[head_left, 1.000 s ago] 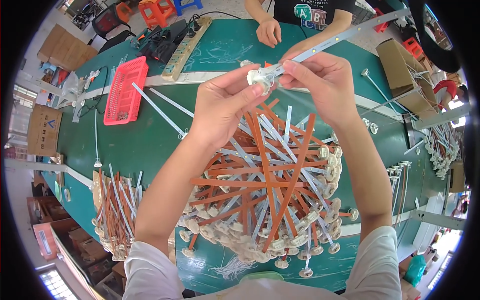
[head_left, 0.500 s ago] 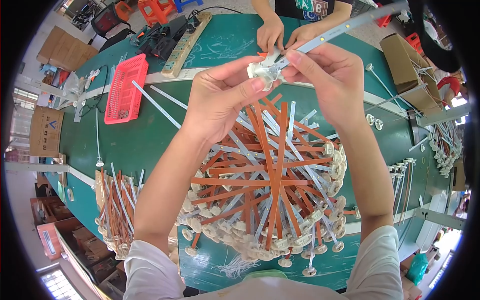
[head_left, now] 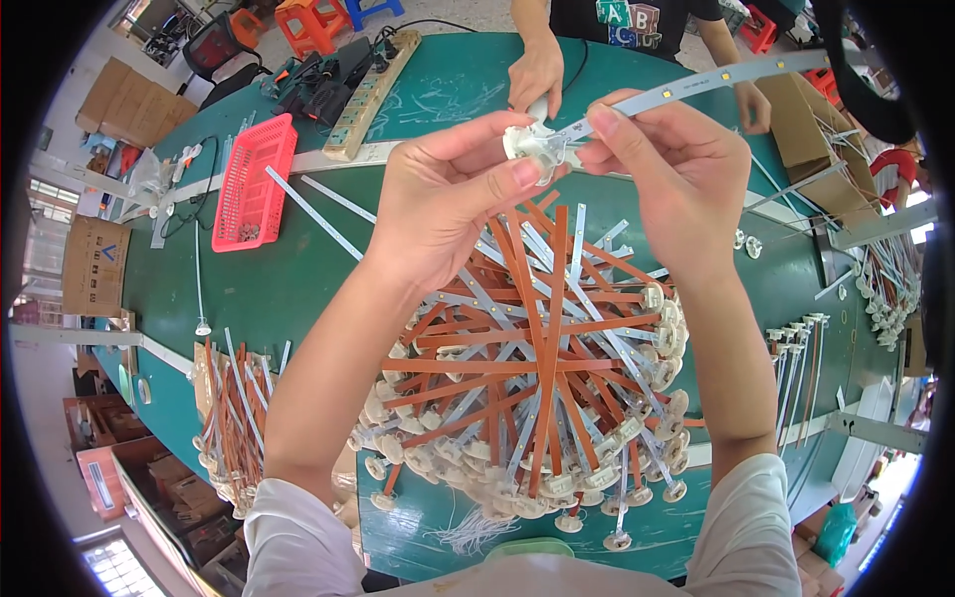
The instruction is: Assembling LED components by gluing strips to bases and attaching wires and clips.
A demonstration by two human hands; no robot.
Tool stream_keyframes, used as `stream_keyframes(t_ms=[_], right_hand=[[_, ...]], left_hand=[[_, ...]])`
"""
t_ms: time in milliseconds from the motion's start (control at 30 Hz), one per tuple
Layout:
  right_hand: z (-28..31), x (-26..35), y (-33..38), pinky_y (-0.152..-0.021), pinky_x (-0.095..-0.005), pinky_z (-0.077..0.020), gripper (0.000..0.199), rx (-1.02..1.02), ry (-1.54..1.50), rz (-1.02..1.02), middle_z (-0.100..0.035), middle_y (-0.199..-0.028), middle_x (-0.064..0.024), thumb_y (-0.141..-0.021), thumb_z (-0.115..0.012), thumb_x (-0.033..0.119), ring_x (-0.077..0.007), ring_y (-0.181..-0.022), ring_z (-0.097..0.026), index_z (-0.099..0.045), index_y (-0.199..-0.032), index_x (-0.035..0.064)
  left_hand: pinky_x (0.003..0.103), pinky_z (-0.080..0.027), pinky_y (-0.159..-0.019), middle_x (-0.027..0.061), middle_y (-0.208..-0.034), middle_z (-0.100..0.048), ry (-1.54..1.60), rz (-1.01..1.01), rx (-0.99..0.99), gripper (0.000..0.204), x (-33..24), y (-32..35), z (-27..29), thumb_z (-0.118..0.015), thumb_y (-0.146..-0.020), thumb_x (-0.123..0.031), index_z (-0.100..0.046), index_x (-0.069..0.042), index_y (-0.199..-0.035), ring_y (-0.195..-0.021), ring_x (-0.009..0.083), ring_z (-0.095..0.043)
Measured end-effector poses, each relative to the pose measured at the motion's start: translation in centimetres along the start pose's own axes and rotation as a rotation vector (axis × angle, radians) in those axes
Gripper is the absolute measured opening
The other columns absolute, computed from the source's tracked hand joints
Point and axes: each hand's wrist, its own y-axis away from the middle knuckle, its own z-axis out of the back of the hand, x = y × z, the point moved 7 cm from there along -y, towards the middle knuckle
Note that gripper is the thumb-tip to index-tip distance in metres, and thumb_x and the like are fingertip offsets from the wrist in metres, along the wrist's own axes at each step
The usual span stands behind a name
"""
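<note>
2 hands, left hand [head_left: 448, 199] and right hand [head_left: 667, 169], pinch a white plastic cap [head_left: 527, 144] on a flat strip [head_left: 696, 88].

The person at the bench wears a white short-sleeved top, its sleeves ending above the elbows, with soft folds showing at the left sleeve [head_left: 298, 542] and the right sleeve [head_left: 746, 522] along the near edge. Both forearms are bare from the sleeve hems to the wrists, with no watch, band or glove on them. The left hand [head_left: 448, 199] and right hand [head_left: 676, 169] are bare as well, with no rings, and short, unpainted nails on the fingers.
</note>
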Motion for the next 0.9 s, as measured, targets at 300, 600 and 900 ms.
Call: stream_keyframes(t_ms=[300,600,900], right_hand=[[0.2,1.9,0.8,-0.065,-0.0274,-0.0596,0.012,-0.048,-0.134,0.047,-0.069,-0.089,-0.0118,-0.088,-0.065,0.001,-0.0148,-0.072,-0.068,-0.067,-0.097,-0.0062],[1.3,5.4,2.6,-0.060,-0.0226,-0.0528,0.012,0.039,-0.086,0.003,-0.069,-0.079,-0.0099,-0.085,-0.067,-0.002,-0.0126,-0.064,-0.065,-0.066,-0.095,-0.0073],[3.0,6.8,4.7,-0.059,-0.0240,-0.0530,0.010,0.006,-0.069,0.038,-0.067,-0.083,-0.0150,-0.086,-0.063,-0.005,-0.0142,-0.063,-0.064,-0.063,-0.094,-0.0093]], left_hand=[[0.034,-0.056,-0.086,0.0164,-0.104,-0.068,0.039,-0.035,-0.055,0.037,-1.8,0.8,-2.1,-0.070,-0.083,0.003,-0.061,0.003,-0.119,-0.096,0.0209,-0.067],[0.034,-0.057,-0.087,0.0170,-0.110,-0.067,-0.317,0.035,0.059,0.045,-3.6,3.5,-4.6,-0.071,-0.084,-0.006,-0.056,0.006,-0.125,-0.097,0.0238,-0.068],[0.032,-0.054,-0.088,0.0176,-0.112,-0.067,-0.429,-0.155,0.062,0.052,-3.1,5.7,-8.5,-0.076,-0.078,-0.002,-0.056,0.006,-0.125,-0.101,0.0195,-0.065]])
